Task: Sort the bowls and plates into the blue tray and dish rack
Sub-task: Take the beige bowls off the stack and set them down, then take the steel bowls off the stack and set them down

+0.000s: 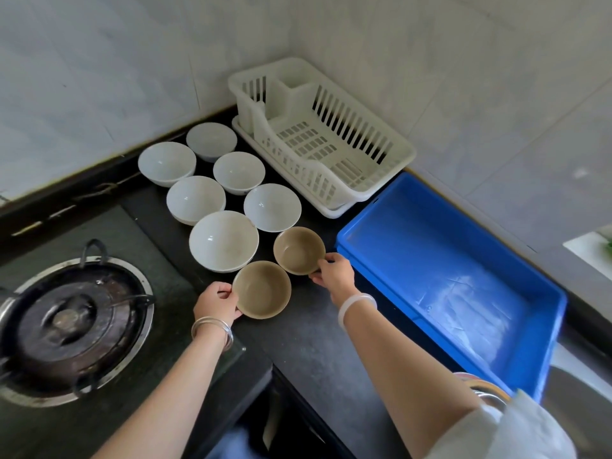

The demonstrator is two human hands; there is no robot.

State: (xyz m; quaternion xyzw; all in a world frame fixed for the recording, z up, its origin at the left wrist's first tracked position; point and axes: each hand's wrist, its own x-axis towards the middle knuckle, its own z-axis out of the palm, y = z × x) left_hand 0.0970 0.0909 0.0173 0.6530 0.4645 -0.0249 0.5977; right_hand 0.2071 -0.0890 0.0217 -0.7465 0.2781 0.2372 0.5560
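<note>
The left hand (217,301) pinches the near tan bowl (261,289) by its rim; the right hand (334,271) grips the far tan bowl (299,250), just left of the blue tray (551,313), likely to lift both there; six white bowls (223,240) wait left of the tray, the rack (402,160) behind it.

Six white bowls (212,193) are set upright in two rows along the counter's back-left part. Two tan bowls (281,273), also upright, are placed nearer the front edge. A white dish rack (364,180) is tucked into the back corner, a blue tray (496,233) just beside it along the right edge.
</note>
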